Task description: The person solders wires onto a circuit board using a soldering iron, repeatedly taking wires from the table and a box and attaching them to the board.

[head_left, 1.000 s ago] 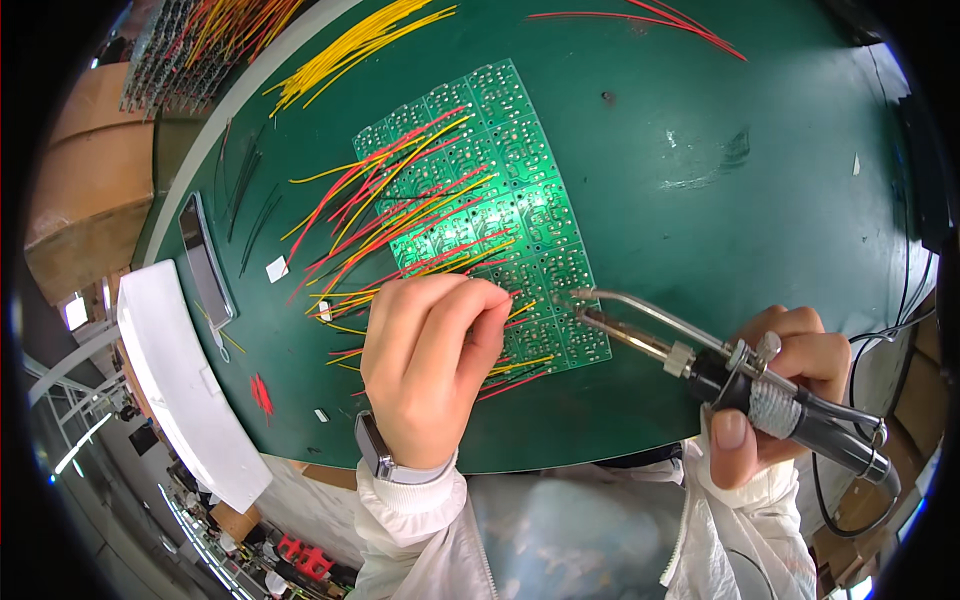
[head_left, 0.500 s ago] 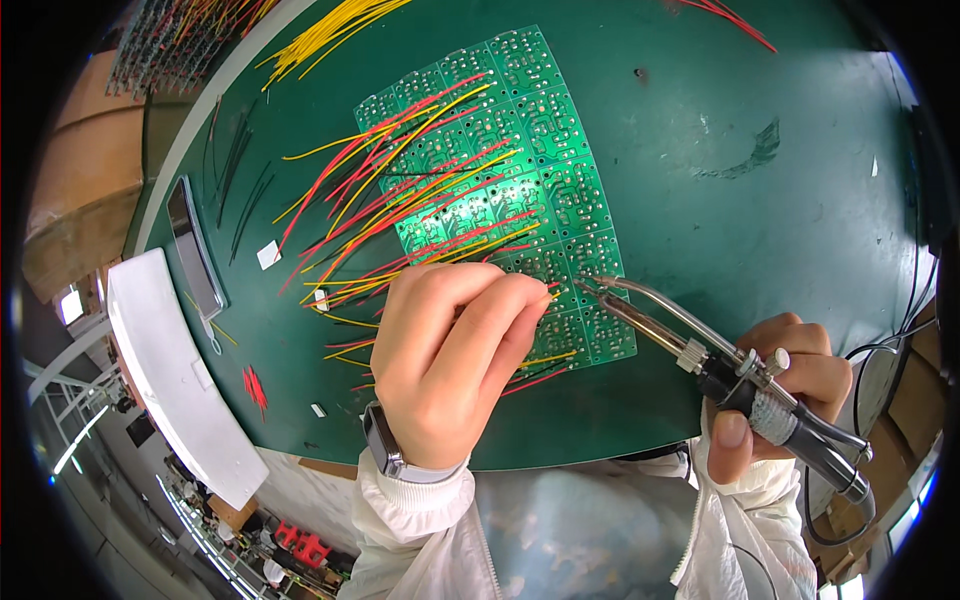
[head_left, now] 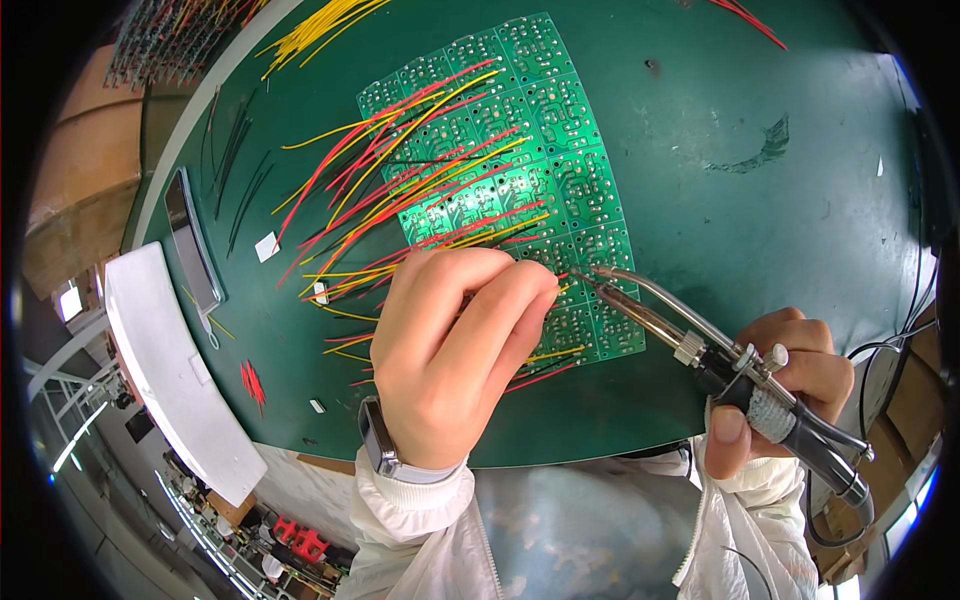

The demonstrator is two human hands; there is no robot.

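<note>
A panel of green circuit boards (head_left: pixel 565 110) lies on the green table, with rows of red, yellow and black wires (head_left: pixel 400 200) standing off it toward the left. Over its lower part, my left hand (head_left: pixel 440 340) pinches a red wire (head_left: pixel 563 275) between thumb and fingers, its end at the solder pads. My right hand (head_left: pixel 800 365) grips a soldering iron (head_left: pixel 715 375) that has a thin metal feed tube clamped along it. The iron's tip is right by the red wire's end; whether they touch I cannot tell. My left fingers hide part of the board and several wires.
Bundled yellow wires (head_left: pixel 325 30) lie at the far left, red wires (head_left: pixel 750 20) at the far right. Leftward are loose black wires (head_left: pixel 235 145), a phone (head_left: pixel 195 245), a curved white panel (head_left: pixel 180 370) and short red pieces (head_left: pixel 252 385). Cables (head_left: pixel 915 320) run along the right edge.
The iron's tip has shifted slightly left and up, closer to the wire at my left fingertips. The board appears a little further right and up in view. Both hands keep their grips.
</note>
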